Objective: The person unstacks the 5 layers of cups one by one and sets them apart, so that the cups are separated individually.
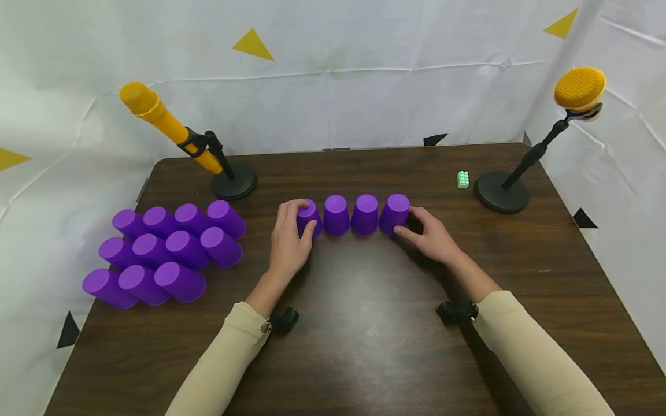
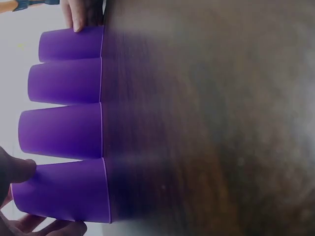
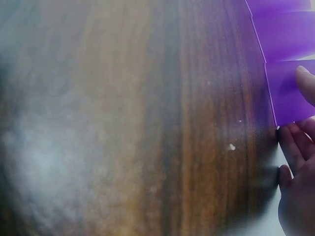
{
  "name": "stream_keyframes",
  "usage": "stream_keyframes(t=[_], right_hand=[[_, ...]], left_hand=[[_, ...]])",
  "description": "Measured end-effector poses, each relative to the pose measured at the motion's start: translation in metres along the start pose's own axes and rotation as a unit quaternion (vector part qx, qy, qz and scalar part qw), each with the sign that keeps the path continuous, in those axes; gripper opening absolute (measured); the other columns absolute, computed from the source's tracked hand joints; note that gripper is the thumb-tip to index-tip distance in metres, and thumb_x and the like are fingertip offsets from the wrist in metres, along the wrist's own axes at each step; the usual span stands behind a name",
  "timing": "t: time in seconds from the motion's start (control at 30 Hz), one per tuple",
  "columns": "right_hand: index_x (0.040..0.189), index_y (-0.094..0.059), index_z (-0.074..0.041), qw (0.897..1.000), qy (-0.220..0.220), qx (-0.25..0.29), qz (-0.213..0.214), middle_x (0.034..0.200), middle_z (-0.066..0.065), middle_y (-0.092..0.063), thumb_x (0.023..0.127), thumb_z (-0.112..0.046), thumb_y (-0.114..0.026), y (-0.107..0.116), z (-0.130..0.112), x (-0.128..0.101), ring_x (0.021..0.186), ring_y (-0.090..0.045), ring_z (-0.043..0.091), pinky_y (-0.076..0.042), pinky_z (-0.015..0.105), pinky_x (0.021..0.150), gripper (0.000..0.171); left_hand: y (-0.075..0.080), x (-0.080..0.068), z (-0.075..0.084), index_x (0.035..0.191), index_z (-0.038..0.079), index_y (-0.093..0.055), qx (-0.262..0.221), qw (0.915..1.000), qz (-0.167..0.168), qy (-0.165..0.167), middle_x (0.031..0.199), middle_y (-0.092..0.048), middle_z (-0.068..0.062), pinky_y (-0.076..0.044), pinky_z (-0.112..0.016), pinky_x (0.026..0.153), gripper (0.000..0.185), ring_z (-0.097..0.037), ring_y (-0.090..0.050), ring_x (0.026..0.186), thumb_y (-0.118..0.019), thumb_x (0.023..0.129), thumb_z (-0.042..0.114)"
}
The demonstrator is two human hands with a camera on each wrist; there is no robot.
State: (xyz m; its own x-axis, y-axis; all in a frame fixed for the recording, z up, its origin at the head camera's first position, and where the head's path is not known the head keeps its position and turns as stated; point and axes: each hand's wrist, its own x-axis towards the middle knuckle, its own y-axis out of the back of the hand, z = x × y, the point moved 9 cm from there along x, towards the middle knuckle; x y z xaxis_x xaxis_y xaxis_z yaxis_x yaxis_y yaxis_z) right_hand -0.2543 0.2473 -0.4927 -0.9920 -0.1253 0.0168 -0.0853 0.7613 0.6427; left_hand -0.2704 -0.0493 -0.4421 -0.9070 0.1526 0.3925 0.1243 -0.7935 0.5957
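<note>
Four upside-down purple plastic cups are standing in a touching row mid-table on a dark brown wood-grain table. The left hand is curling around the leftmost cup; the right hand is gripping the rightmost. White sheeting with yellow triangles is walling the table.

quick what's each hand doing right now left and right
Left hand: fingers curled round the leftmost upside-down purple cup in the row.
Right hand: fingers touch the rightmost purple cup; a full grip cannot be told.
</note>
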Motion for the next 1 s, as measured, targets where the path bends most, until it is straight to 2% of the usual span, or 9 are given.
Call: stream_keyframes(t=[0.2,0.33,0.43,0.57,0.8,1.0], right_hand=[[0.14,-0.047,0.001,1.0,-0.003,-0.002,-0.002,0.138,0.022,-0.051,0.094,-0.031,-0.067,-0.001,0.0,0.001,0.133,-0.042,0.038,-0.027,0.055,0.111,0.059],[0.141,-0.046,0.0,1.0,-0.008,-0.005,-0.004,0.139,0.021,-0.051,0.094,-0.031,-0.067,-0.001,0.001,0.002,0.133,-0.042,0.037,-0.027,0.055,0.111,0.06],[0.141,-0.046,0.0,1.0,-0.01,-0.005,-0.007,0.139,0.021,-0.05,0.094,-0.032,-0.067,-0.001,0.001,0.002,0.133,-0.042,0.037,-0.027,0.054,0.112,0.061],[0.141,-0.045,0.001,1.0,-0.007,-0.004,-0.008,0.139,0.022,-0.05,0.094,-0.032,-0.067,-0.001,0.0,0.002,0.133,-0.042,0.038,-0.026,0.055,0.112,0.061],[0.14,-0.047,0.001,1.0,-0.001,0.002,0.002,0.138,0.024,-0.05,0.094,-0.031,-0.067,0.002,0.001,0.001,0.132,-0.042,0.039,-0.026,0.056,0.111,0.06],[0.138,-0.048,0.002,1.0,0.007,0.005,0.008,0.135,0.023,-0.052,0.093,-0.035,-0.068,0.002,0.0,0.0,0.129,-0.044,0.04,-0.028,0.057,0.109,0.062]], left_hand=[[0.007,-0.002,-0.002,0.121,0.011,-0.056,-0.014,0.9999,0.007,0.005,0.123,-0.054,-0.01,-0.048,-0.045,0.094,0.034,-0.026,-0.058,0.113,-0.07,0.09,0.007],[0.021,-0.012,-0.004,0.119,0.011,-0.056,-0.02,0.9997,0.009,0.008,0.12,-0.056,-0.009,-0.05,-0.043,0.084,0.033,-0.025,-0.059,0.103,-0.071,0.09,0.007],[0.037,-0.026,-0.005,0.117,0.012,-0.057,-0.024,0.9996,0.01,0.008,0.119,-0.057,-0.008,-0.053,-0.043,0.085,0.032,-0.024,-0.059,0.104,-0.072,0.089,0.007],[0.065,-0.049,-0.006,0.115,0.011,-0.058,-0.021,0.9997,0.014,0.006,0.121,-0.059,-0.006,-0.051,-0.047,0.092,0.032,-0.023,-0.059,0.113,-0.073,0.088,0.006],[0.115,-0.083,-0.012,0.114,0.011,-0.061,0.025,0.9987,0.038,0.021,0.123,-0.06,-0.004,-0.052,-0.045,0.089,0.034,-0.02,-0.058,0.111,-0.076,0.085,0.004],[0.146,-0.103,-0.028,0.112,0.01,-0.061,0.061,0.9948,0.066,0.047,0.119,-0.06,-0.005,-0.051,-0.043,0.085,0.035,-0.016,-0.056,0.107,-0.077,0.082,-0.001]])
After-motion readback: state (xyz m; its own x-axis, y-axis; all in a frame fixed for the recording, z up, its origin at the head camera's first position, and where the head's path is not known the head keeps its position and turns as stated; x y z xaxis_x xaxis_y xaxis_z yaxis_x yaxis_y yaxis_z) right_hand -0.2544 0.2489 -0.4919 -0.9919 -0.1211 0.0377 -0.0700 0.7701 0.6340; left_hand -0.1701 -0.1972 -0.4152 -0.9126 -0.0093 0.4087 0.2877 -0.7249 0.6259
